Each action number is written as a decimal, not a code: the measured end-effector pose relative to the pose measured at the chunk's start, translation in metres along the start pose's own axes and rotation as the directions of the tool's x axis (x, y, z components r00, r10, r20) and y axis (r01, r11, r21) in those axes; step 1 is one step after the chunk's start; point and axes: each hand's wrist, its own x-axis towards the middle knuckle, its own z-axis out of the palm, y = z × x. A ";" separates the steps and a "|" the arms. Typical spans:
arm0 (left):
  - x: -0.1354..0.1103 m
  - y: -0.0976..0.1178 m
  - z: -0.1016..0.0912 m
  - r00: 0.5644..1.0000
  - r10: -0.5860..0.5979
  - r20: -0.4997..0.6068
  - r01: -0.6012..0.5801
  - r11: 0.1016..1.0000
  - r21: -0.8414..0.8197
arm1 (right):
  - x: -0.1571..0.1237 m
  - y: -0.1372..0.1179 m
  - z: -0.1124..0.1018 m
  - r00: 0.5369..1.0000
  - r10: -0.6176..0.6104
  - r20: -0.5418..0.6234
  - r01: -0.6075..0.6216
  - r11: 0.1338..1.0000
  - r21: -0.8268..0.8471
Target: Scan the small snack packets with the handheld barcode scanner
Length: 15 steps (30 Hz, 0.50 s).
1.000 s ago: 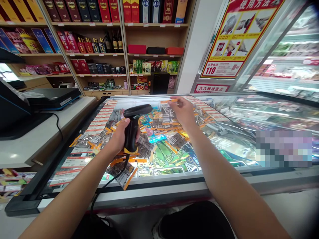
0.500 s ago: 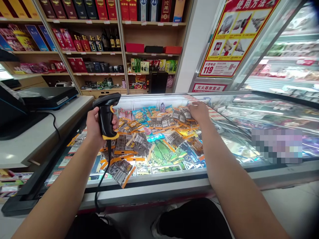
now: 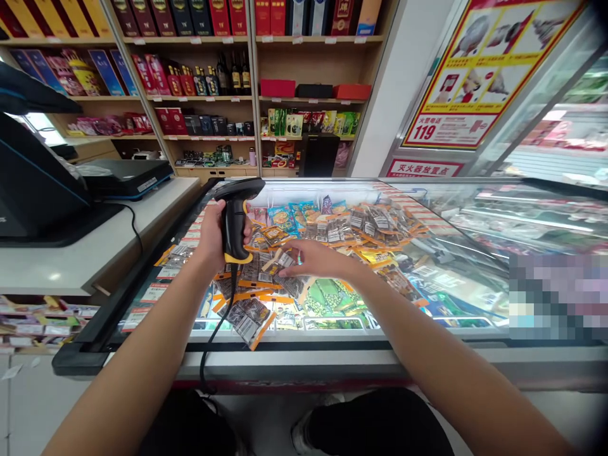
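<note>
My left hand is wrapped round the grip of a black and yellow barcode scanner, held upright above the left part of the chest freezer. Its cable hangs down over the freezer's front edge. My right hand is over the middle of the pile, thumb and fingers apart around the edge of a brown snack packet with orange ends and a pale label. Whether the fingertips touch it is hard to tell. Another such packet lies nearer the front edge, apart from the heap.
More brown packets lie at the back right, by blue packets. Green pea-patterned bags lie below the glass. A counter with a scale stands left; shelves of boxes and bottles stand behind.
My right hand has come from the back right of the pile to its middle, near the scanner. The left hand still holds the scanner. The view has turned slightly left.
</note>
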 end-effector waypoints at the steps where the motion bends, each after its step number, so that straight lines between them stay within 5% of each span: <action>1: 0.000 0.000 0.001 1.000 -0.004 0.006 0.004 1.000 0.007 | 0.001 0.002 -0.002 1.000 0.003 -0.010 -0.003 1.000 0.012; 5: -0.003 -0.006 0.003 0.993 -0.029 0.110 0.021 0.997 0.068 | 0.003 0.011 -0.017 0.976 0.092 -0.199 -0.061 0.985 0.159; 11: -0.017 -0.024 0.007 0.901 -0.189 0.389 0.056 0.943 0.328 | 0.006 0.026 -0.030 0.757 0.376 -0.534 0.000 0.817 0.576; 15: -0.026 -0.031 0.011 0.873 -0.263 0.411 0.036 0.875 0.483 | 0.010 0.038 -0.036 0.703 0.431 -0.566 0.132 0.703 0.699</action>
